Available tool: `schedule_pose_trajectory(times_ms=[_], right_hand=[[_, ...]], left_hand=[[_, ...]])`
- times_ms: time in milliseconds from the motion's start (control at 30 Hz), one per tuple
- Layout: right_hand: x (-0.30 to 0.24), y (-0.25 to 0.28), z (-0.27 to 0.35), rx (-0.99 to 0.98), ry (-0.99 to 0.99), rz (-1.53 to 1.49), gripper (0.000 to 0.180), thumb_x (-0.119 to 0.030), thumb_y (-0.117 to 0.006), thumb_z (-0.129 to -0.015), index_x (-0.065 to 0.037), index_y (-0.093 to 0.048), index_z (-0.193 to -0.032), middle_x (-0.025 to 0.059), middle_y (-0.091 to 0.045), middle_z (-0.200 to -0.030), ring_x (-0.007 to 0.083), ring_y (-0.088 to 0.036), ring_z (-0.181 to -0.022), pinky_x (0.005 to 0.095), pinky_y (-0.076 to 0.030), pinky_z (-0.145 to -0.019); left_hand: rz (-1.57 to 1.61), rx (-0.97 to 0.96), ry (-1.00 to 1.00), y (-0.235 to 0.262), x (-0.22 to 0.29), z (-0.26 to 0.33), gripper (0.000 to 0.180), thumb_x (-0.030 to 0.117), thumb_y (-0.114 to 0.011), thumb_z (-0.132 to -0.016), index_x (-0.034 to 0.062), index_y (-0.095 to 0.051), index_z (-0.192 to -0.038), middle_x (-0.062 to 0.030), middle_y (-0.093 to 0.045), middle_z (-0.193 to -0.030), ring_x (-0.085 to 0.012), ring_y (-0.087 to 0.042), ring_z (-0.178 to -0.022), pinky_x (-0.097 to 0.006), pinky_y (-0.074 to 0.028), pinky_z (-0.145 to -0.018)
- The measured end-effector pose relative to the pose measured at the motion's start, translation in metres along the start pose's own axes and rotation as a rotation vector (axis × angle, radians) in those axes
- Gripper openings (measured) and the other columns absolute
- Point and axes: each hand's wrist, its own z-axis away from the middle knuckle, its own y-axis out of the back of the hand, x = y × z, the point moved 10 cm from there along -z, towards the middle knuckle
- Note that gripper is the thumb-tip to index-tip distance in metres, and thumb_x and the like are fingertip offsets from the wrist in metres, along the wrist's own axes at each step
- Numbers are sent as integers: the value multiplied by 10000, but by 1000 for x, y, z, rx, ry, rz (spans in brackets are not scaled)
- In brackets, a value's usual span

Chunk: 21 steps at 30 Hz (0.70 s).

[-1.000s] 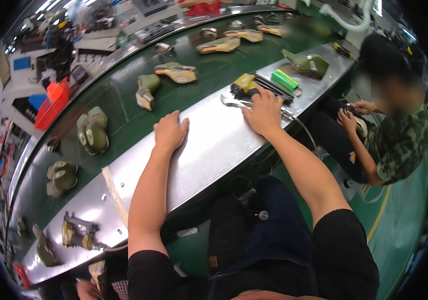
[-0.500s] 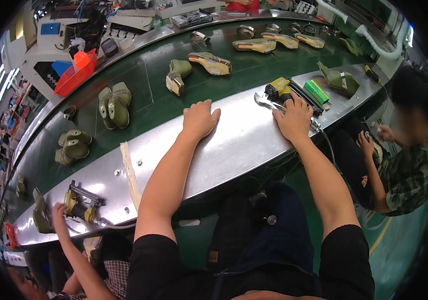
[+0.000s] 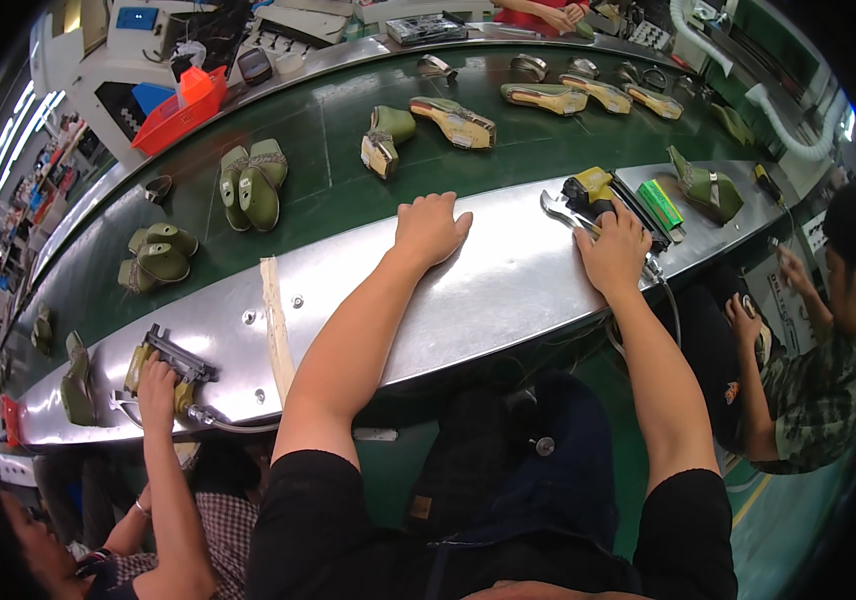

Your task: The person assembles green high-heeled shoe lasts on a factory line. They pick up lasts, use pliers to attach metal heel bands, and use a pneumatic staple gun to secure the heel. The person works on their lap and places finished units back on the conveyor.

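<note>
My left hand [image 3: 431, 230] lies palm down at the far edge of the metal bench [image 3: 478, 300], thumb apart, fingers bent over the edge and partly hidden; I see nothing in it. My right hand [image 3: 616, 248] is closed around the dark handle of a yellow and black air stapler [image 3: 593, 186] lying on its side. Beside its thumb shows a silver wrench-like jaw [image 3: 556, 208]. A green box [image 3: 661, 203] lies just right of the stapler. Further right stands a green wedge shoe [image 3: 708, 188] with a strap.
Beyond the bench, a green conveyor [image 3: 323, 215] carries green shoes [image 3: 255, 185], pale-soled shoes [image 3: 458, 122] and loose straps [image 3: 528, 67]. At left, a co-worker's hand [image 3: 158, 395] is on another air stapler [image 3: 180, 360]. A co-worker [image 3: 808, 390] sits at right. An orange bin [image 3: 183, 110] stands beyond.
The whole view has shifted, so the bench appears further right. My hands stay in place on bench and stapler. The left co-worker's hand has moved to the stapler's handle.
</note>
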Motion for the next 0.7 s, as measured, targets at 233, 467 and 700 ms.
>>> schedule_pose_trajectory(times_ms=[233,467,700], right_hand=[[0,-2,0,22,17,8,443,-420,-704,-899,-35,-687,-1118,141,-485,-1576,321,-417,-1443,581,-253,-1180],[-1,-1,1,72,49,0,441,-428,-731,-891,-36,-702,-1092,149,-509,-1531,335,-437,-1409,603,-277,-1156],[4,-4,-3,110,59,1,501,-471,-744,-882,-35,-717,-1129,158,-540,-1493,338,-453,-1386,588,-287,-1125]], left_hand=[[-13,-22,1,-3,0,-1,583,437,-561,-1004,30,-620,-1418,-186,-698,-1274,-356,-632,-1213,-523,-431,-1040],[-15,25,-13,-6,-2,-5,596,444,-579,-979,41,-633,-1415,-204,-700,-1288,-378,-645,-1215,-530,-444,-1048],[-25,64,-36,-6,1,-6,526,427,-572,-997,30,-647,-1334,-194,-703,-1244,-370,-637,-1202,-543,-444,-1035]])
